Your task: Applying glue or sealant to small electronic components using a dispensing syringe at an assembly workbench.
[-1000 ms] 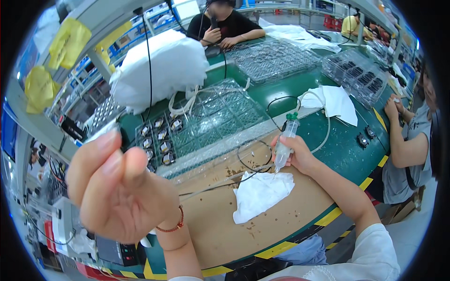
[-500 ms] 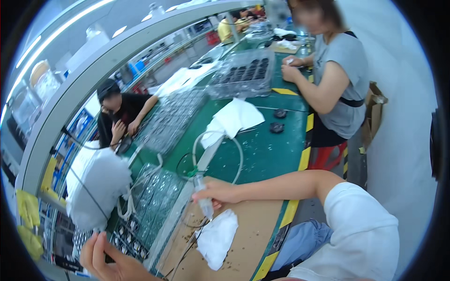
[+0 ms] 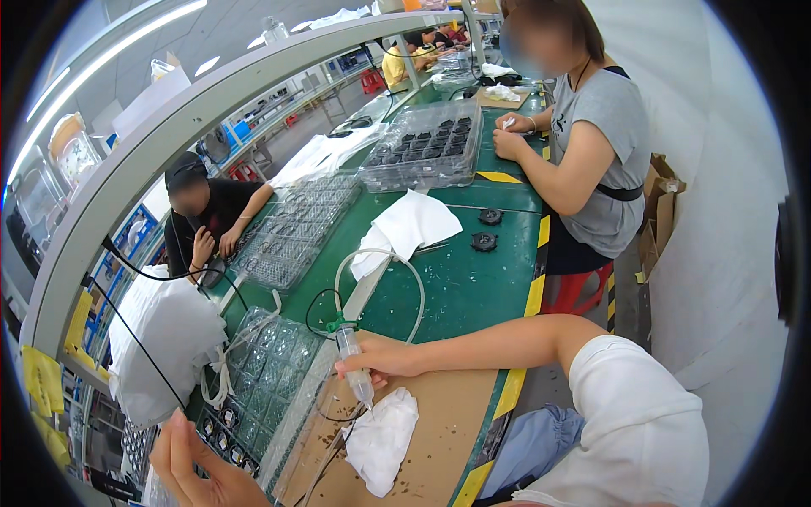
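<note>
My right hand (image 3: 382, 358) is closed round a clear dispensing syringe (image 3: 355, 372) with a green cap on top, tilted with its tip down. A pale hose (image 3: 421, 297) loops up from the cap. The syringe's tip is just over a crumpled white cloth (image 3: 384, 444) lying on a brown cardboard sheet (image 3: 452, 397). At the lower left, my left hand (image 3: 203, 473) is raised with thumb and fingers pinched together. Whatever is between them, if anything, is too small to make out. The pinch is beside clear trays (image 3: 266, 359) and a large white wrapped bundle (image 3: 165, 338).
Two round black parts (image 3: 484, 242) lie on the green bench (image 3: 456, 291), near white cloths (image 3: 414, 221). Clear trays of black parts (image 3: 427, 144) stand farther back. A co-worker in grey (image 3: 604, 144) is at the right edge, another in black (image 3: 211, 207) across the bench. A metal frame (image 3: 160, 139) arches overhead.
The whole view has shifted slightly, so the bench appears a little farther left. My right hand still grips the syringe over the cloth; my left hand stays pinched.
</note>
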{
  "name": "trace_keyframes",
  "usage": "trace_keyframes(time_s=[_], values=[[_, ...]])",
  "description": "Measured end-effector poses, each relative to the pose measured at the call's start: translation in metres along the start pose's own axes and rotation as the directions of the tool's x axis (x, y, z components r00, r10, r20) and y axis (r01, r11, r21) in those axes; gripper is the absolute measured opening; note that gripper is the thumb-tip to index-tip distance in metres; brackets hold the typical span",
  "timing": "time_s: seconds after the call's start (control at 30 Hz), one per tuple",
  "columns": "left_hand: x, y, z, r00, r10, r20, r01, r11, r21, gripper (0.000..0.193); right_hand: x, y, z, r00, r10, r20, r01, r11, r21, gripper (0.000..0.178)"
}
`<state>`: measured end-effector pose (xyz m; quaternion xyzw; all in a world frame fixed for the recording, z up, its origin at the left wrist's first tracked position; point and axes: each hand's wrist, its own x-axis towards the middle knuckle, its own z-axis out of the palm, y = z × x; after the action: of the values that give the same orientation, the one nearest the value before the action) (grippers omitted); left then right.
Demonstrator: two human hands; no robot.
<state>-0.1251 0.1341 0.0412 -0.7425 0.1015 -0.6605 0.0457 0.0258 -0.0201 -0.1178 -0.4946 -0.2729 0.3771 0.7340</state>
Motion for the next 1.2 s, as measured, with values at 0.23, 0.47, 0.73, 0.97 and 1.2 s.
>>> trace_keyframes(time_s=[0.23,0.47,0.73,0.97,1.2], values=[[0.001,0.001,0.001,0.996,-0.073,0.051,0.077,0.993,-0.085,0.011,0.0,0.004,-0.001,1.0,0.006,-0.004,-0.006,1.0,0.025,0.029],[0.003,0.007,0.001,0.996,-0.084,0.04,0.089,0.985,-0.149,0.012,-0.006,-0.001,0.0,1.0,0.025,-0.006,-0.025,1.0,0.018,0.03],[-0.003,-0.005,0.002,0.987,-0.145,0.066,0.152,0.981,-0.119,0.013,0.0,0.001,0.002,0.999,0.049,-0.008,-0.05,0.998,-0.025,0.029],[-0.004,-0.009,0.013,0.97,-0.229,0.078,0.241,0.938,-0.251,0.013,-0.003,0.0,0.001,0.995,0.086,-0.051,-0.087,0.996,-0.006,0.026],[-0.007,-0.02,0.012,0.948,-0.305,0.089,0.318,0.907,-0.275,0.011,0.002,0.004,0.002,0.995,0.093,-0.047,-0.093,0.996,-0.002,0.03]])
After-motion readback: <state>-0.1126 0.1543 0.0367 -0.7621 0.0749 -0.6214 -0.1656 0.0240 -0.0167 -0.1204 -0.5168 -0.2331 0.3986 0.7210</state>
